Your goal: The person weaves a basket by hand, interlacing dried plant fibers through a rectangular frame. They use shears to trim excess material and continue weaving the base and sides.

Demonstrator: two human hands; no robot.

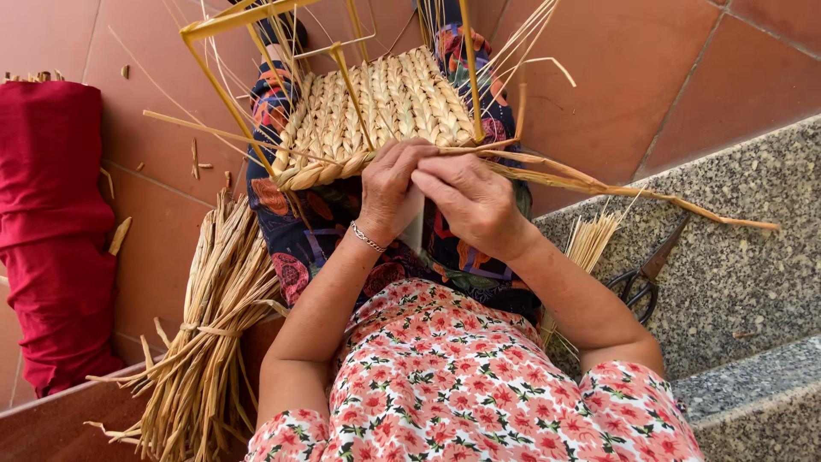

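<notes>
A woven panel of pale dried straw (385,111) rests on my lap, stretched over a yellow metal frame (224,77). My left hand (389,190) pinches the near edge of the weave, a thin bracelet on its wrist. My right hand (472,201) presses against it and grips a long twisted straw strand (616,190) that runs out to the right. Loose straw ends stick up around the frame.
A bundle of dried straw (209,325) leans at my left knee. A red cloth roll (51,222) lies on the terracotta tile floor at far left. Black scissors (641,278) and a small straw bunch (590,239) sit on the grey granite step at right.
</notes>
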